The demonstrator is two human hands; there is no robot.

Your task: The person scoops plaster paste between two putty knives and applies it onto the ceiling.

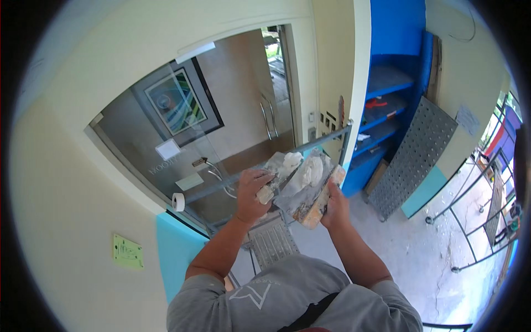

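My left hand (251,193) grips a plaster-smeared putty knife (276,169) by its pale handle, with white compound (293,159) on the blade. My right hand (336,205) holds a second wide scraper (290,196) along its worn wooden back (310,213), with a thick lump of white compound (311,171) on the metal face. The two tools are held close side by side at chest height, in front of a metal rail (343,133). A white tape roll (178,202) is on the rail at the left.
A perforated scaffold deck (274,240) lies below my hands. Ahead is a glass door (193,160); right of it stand blue shelves (387,77) and a leaning perforated plank (412,157). A wheeled metal frame (475,227) stands at the far right. A green sign (128,252) is on the left wall.
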